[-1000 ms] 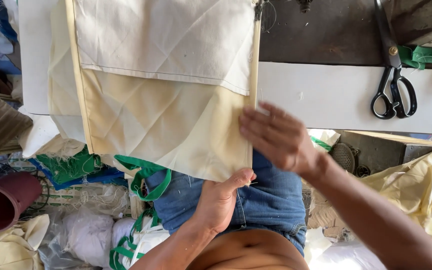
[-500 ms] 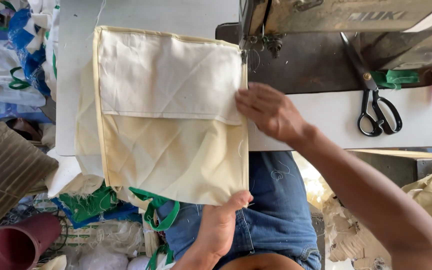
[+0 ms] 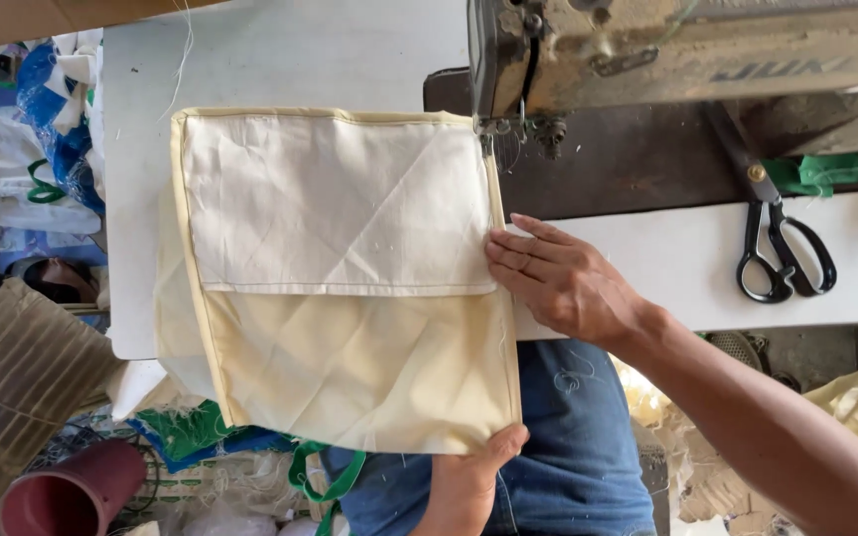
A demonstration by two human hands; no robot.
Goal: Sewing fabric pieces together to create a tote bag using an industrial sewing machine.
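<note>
Right hand: your right hand (image 3: 560, 283) lies flat, fingers spread and open, fingertips pressing the right edge of the cream fabric bag (image 3: 350, 288) at about its mid-height. It pins rather than grasps.

Left hand: your left hand (image 3: 469, 476) comes up from six o'clock and pinches the bag's bottom right corner, thumb on top; the fingers beneath are hidden.

Bag position: the cream fabric bag lies flat on the white table (image 3: 300, 50), its lower part hanging over the near edge above your lap. From your right hand it spreads toward nine o'clock.

Bag parts: a whiter flap (image 3: 335, 203) covers the upper half; the yellower body shows below it.

Long axis: the edge under both hands runs twelve to six o'clock, and its top end sits just at the sewing machine needle (image 3: 489, 144).

Needle from grip: the needle lies at about eleven o'clock from your right fingertips, near but apart.

Nearer hand: the right hand is nearer the needle; the left is at the far end of the same edge.

Scissors: black-handled scissors (image 3: 782, 253) rest at three o'clock, well apart from the right hand.
</note>
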